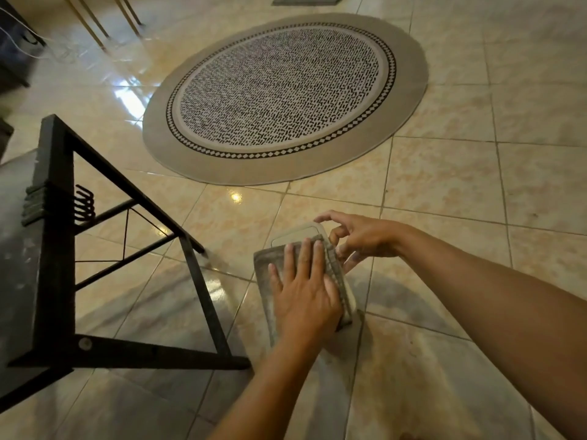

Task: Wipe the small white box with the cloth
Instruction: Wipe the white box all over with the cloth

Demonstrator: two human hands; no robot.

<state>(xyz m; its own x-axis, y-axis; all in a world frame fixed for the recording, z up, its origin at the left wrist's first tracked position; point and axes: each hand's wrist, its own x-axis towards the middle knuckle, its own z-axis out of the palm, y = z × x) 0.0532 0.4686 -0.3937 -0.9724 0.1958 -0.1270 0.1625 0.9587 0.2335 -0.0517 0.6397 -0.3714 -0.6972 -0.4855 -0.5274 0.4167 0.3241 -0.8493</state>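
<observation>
Small white rounded plastic box (301,233) held above the tiled floor (444,185). Left hand (305,293) flat, fingers spread, pressing grey folded cloth (270,274) onto its top. Right hand (359,236) pinches the box's far edge. No legible writing.

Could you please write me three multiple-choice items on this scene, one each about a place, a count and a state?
1. Where does the cloth lie?
A. On the round rug
B. Over the small white box
C. On the black frame

2. How many hands touch the box or cloth?
A. None
B. One
C. Two

3. The left hand is:
A. Flat, fingers spread
B. Fisted
C. Off the cloth

Answers: B, the box's far end shows beyond the cloth; C, the right hand steadies the box's edge; A, the palm presses down.
</observation>
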